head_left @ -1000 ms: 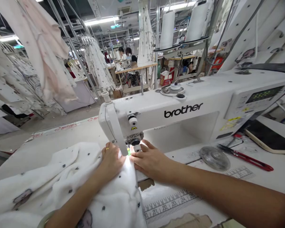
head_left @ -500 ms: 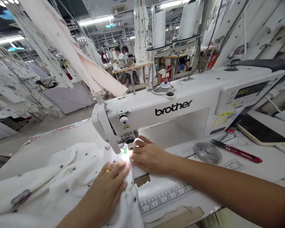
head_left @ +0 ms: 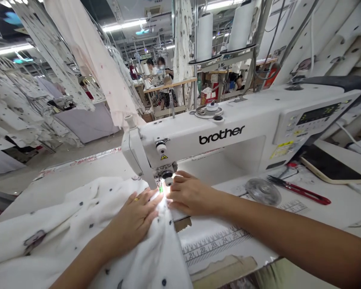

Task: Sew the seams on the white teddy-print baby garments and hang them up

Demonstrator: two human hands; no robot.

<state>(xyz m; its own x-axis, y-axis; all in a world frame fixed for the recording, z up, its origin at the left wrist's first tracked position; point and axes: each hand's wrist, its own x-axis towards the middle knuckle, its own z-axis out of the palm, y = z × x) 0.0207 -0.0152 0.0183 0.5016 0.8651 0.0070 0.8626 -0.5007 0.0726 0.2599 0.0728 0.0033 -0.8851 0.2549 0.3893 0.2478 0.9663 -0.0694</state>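
Pressing flat, fingers spread: left hand [head_left: 135, 216] on white dark-dotted cotton garment [head_left: 87, 212], bunched toward tabletop's left edge | loosely curled at seam edge: right hand [head_left: 192, 196], hold possibly hidden by lamp glare | nearer presser foot [head_left: 165, 185] of white Brother sewing machine [head_left: 222, 132]: right hand

The head-worn camera looks forward and down, close over the sewing machine [head_left: 216, 136] and table [head_left: 343, 216].

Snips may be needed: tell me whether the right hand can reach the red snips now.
Probably yes. The right hand rests on the white fabric; the red snips lie uncovered on the table to its right, only a flat clear disc between.
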